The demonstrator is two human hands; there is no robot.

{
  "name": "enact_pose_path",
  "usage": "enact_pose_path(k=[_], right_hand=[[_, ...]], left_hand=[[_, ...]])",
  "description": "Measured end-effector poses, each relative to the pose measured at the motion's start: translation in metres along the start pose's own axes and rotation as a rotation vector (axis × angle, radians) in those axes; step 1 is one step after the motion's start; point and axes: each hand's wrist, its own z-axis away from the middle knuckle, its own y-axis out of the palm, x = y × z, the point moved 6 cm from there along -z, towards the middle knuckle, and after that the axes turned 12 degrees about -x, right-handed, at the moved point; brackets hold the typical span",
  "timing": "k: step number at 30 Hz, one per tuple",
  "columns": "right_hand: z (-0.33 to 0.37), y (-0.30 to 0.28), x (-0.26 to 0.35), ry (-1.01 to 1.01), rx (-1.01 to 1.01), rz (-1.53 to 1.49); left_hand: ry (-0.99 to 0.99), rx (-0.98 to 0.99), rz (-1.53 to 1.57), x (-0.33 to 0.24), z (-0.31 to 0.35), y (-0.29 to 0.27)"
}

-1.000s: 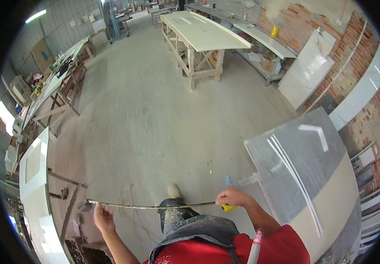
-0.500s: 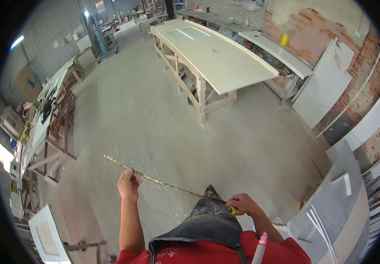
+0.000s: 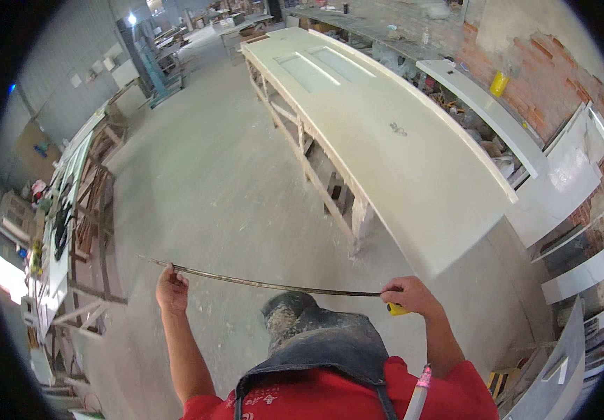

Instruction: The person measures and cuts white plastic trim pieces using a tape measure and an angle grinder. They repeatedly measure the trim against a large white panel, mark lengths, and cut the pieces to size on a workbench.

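Observation:
A tape measure's long thin blade stretches in front of me between my two hands. My left hand pinches the blade close to its free end, and a short tip sticks out past the fingers. Closed round the yellow tape measure case is my right hand, which hides part of it. Below the blade hangs my dark, dust-marked apron. Ahead and to the right, a long pale slab with two rectangular cut-outs lies on a rough wooden trestle; its near end is close to my right hand.
A cluttered bench runs along the left side. Stone panels lean against the brick wall at right, near a narrow white slab and a yellow container. A grey panel stands at lower right. The floor looks dusty.
My hands have moved farther apart, left hand leftward and right hand rightward and up, with more blade out between them. The blade is now nearly level, and the pale slab appears nearer.

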Motion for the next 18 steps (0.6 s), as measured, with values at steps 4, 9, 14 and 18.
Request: enact_pose_path(k=[4, 9, 14, 18], right_hand=[[-0.126, -0.014, 0.027, 0.088, -0.205, -0.076], [-0.246, -0.014, 0.053, 0.278, -0.493, -0.323], [-0.331, -0.020, 0.088, 0.375, -0.740, -0.493], [-0.427, -0.028, 0.093, 0.433, -0.828, -0.510]], left_hand=[[-0.005, 0.139, -0.094, 0.010, -0.123, 0.164], [0.086, 0.469, -0.326, 0.023, -0.223, 0.408], [0.757, 0.740, -0.779, 0.040, -0.241, 0.632], [1.357, 1.223, -0.806, 0.093, -0.216, 0.777]])
